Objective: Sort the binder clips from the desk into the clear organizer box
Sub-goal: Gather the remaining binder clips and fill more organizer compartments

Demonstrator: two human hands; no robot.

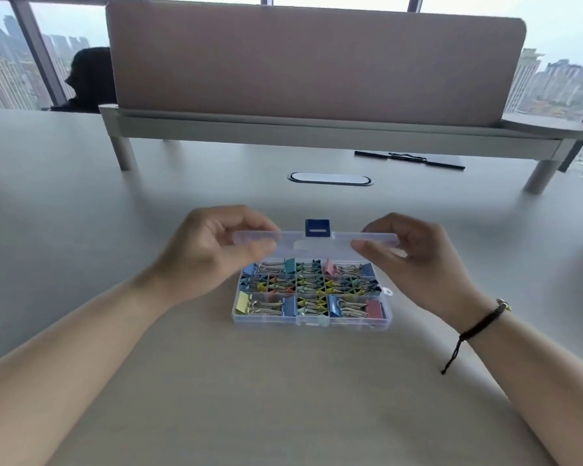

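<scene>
The clear organizer box (312,322) rests on the grey desk in front of me, its compartments filled with several coloured binder clips (312,288). Its clear lid (317,237) is raised, edge toward me, with a blue latch (317,228) at the middle of its top edge. My left hand (212,248) pinches the lid's left end between thumb and fingers. My right hand (414,253) pinches the lid's right end the same way. A dark cord bracelet circles my right wrist.
A raised shelf (317,129) with a pink divider panel (313,58) spans the back of the desk. An oval cable grommet (330,179) lies beyond the box. A black flat item (409,159) lies under the shelf. A person sits behind the divider at the far left.
</scene>
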